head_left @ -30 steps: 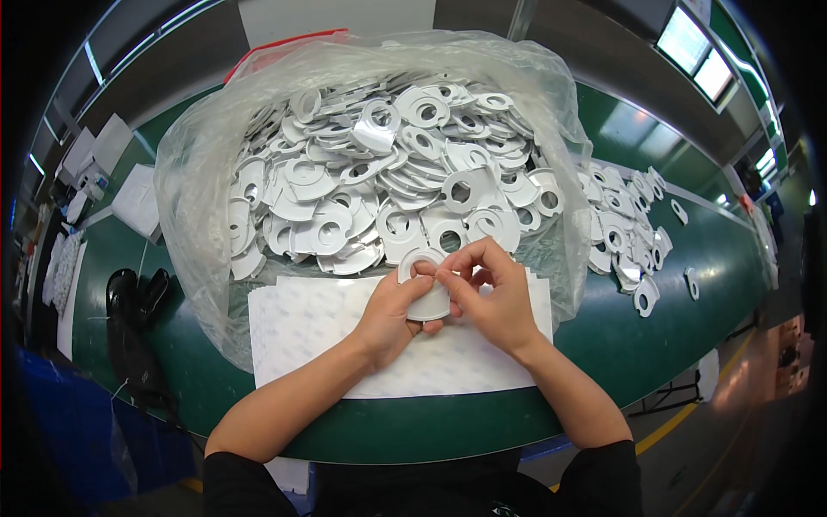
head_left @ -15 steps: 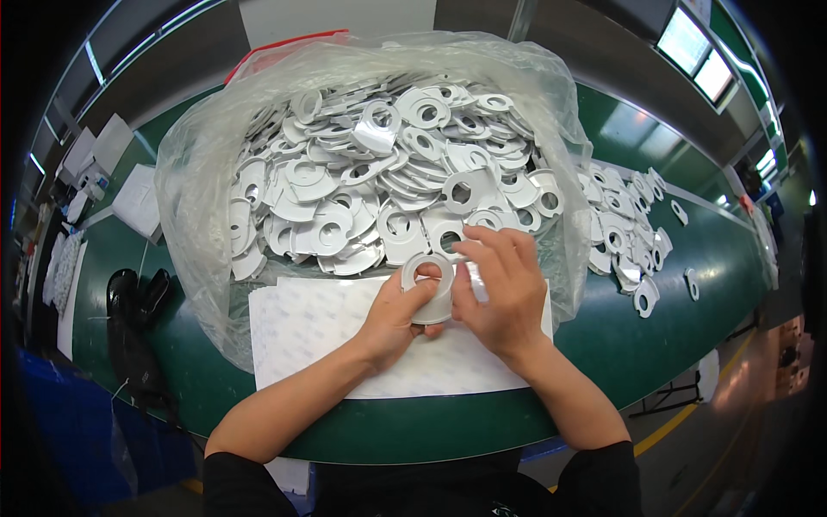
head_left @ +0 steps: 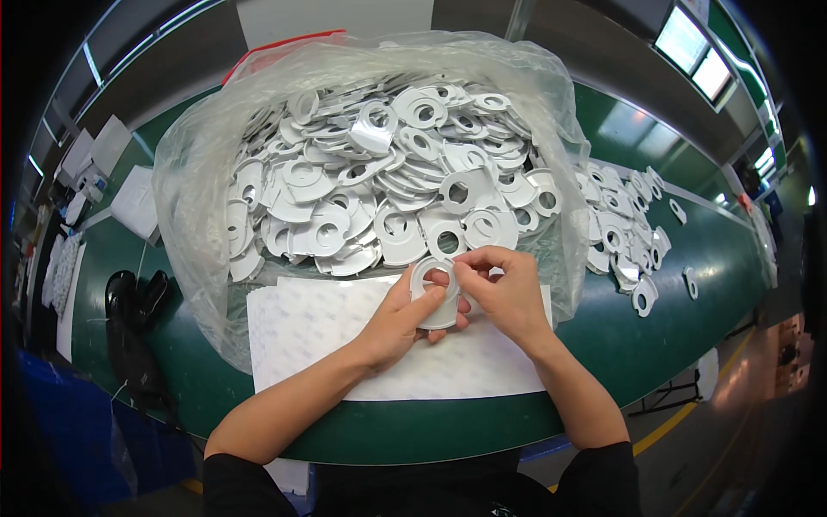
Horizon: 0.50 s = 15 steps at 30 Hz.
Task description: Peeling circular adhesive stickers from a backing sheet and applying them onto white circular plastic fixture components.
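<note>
A white plastic ring-shaped part (head_left: 439, 317) with a round hole and a flat tab is held over the sheets of paper (head_left: 310, 345). My left hand (head_left: 398, 320) grips it from the left, thumb on its face and fingers behind. My right hand (head_left: 506, 291) is closed at the part's upper right edge, thumb and forefinger pinched together there. Whether anything small sits in that pinch is too hidden to tell. Just beyond both hands lies a big heap of similar white parts (head_left: 327, 228) inside a clear plastic bag (head_left: 194, 194).
More white parts (head_left: 613, 237) are spread on the green table (head_left: 680, 327) to the right. A black object (head_left: 138, 345) lies at the left, with a white box (head_left: 138, 202) behind it. A red strip (head_left: 284, 52) runs along the bag's far edge.
My right hand has come in from spread fingers to a pinch at the part's edge. The part has tilted slightly and shifted a little right in my left hand.
</note>
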Each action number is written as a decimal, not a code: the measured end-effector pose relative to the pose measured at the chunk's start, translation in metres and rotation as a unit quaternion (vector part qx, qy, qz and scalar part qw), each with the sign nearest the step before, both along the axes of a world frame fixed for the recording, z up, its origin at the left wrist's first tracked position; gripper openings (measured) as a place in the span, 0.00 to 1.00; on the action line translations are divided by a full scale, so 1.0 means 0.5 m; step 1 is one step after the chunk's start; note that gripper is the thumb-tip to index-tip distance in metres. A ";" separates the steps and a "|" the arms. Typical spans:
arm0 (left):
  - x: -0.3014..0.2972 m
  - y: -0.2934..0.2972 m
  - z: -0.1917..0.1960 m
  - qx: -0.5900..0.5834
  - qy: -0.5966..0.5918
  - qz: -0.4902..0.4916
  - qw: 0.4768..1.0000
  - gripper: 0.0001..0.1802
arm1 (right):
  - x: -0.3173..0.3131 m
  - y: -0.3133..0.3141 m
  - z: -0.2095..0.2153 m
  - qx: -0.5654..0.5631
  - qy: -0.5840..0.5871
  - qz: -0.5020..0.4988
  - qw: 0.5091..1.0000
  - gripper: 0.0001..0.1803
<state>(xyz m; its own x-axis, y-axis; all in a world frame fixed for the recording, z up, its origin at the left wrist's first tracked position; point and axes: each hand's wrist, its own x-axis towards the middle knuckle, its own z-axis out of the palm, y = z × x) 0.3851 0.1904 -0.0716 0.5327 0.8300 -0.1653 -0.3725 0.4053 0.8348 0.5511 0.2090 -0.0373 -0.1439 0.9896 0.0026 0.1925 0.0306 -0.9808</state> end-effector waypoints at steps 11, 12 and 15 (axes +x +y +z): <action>0.004 -0.006 -0.001 -0.002 0.029 -0.027 0.999 0.39 | -0.014 -0.002 -0.015 0.088 -0.087 -0.044 0.991 0.13; 0.005 -0.007 0.004 0.000 0.032 -0.024 0.999 0.41 | -0.015 -0.004 -0.018 0.103 -0.096 -0.056 0.989 0.16; 0.005 -0.005 0.004 0.016 0.016 -0.038 0.999 0.42 | -0.013 -0.007 -0.015 0.208 -0.254 -0.076 0.941 0.21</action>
